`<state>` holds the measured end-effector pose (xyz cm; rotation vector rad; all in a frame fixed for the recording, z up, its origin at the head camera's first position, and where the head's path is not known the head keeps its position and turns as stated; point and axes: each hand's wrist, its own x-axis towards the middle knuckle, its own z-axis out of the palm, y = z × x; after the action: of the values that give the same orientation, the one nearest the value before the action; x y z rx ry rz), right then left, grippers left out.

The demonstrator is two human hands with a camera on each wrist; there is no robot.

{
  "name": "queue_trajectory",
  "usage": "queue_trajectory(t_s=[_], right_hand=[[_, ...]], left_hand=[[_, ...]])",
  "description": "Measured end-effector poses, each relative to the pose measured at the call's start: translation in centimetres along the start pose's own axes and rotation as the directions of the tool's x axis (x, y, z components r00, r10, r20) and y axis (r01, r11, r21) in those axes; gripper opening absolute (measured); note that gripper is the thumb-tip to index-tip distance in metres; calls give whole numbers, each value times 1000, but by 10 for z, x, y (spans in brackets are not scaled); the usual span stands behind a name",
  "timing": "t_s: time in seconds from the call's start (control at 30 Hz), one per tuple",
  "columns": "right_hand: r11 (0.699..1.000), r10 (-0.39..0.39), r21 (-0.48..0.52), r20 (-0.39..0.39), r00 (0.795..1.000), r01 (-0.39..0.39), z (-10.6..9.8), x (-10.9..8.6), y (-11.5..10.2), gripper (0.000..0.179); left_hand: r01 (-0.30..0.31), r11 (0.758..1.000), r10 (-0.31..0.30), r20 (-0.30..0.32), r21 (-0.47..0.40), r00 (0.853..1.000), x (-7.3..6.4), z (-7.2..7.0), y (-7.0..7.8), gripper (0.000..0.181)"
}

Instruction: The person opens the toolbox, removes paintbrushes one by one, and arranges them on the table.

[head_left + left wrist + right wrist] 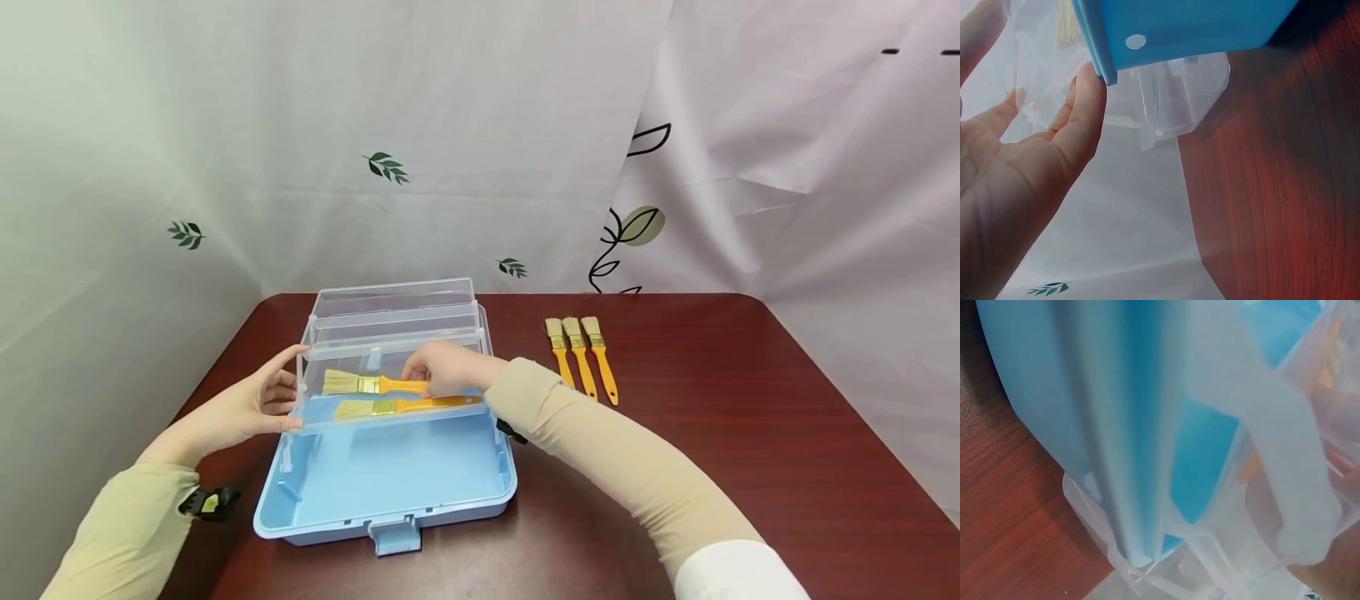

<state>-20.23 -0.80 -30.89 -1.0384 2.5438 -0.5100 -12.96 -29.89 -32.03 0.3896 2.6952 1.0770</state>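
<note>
Pinching with right grip (452,368) the farther brush (378,384), extending leftward; holding with left grip (243,408) the clear tray (313,367), containing also the nearer brush (408,406).

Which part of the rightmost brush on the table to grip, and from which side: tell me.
Pinch the rightmost brush across its handle, probably best from the right: it lies flat, bristles away, with the middle brush close on its left.

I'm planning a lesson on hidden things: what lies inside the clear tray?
The front brush and the rear brush lie there. In the head view, the right hand covers the rear brush's handle end; that, and anything beneath the hand, cannot be seen.
</note>
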Motion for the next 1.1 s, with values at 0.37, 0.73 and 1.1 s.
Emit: queue_trajectory(t_s=[0.37,0.73,1.1], right_hand=[[996,-17,-86,-8,1000,16,1,-3,-1,30],[992,-75,-110,-57,996,69,1,-11,7,32],[993,-116,24,-117,986,120,-1,-21,17,31]], left_hand=[[-3,1000,3,-4,6,1000,0,1,-1,104],[-5,1000,5,-2,-1,1000,0,1,1,103],[-3,1000,3,1,-18,1000,0,1,0,103]])
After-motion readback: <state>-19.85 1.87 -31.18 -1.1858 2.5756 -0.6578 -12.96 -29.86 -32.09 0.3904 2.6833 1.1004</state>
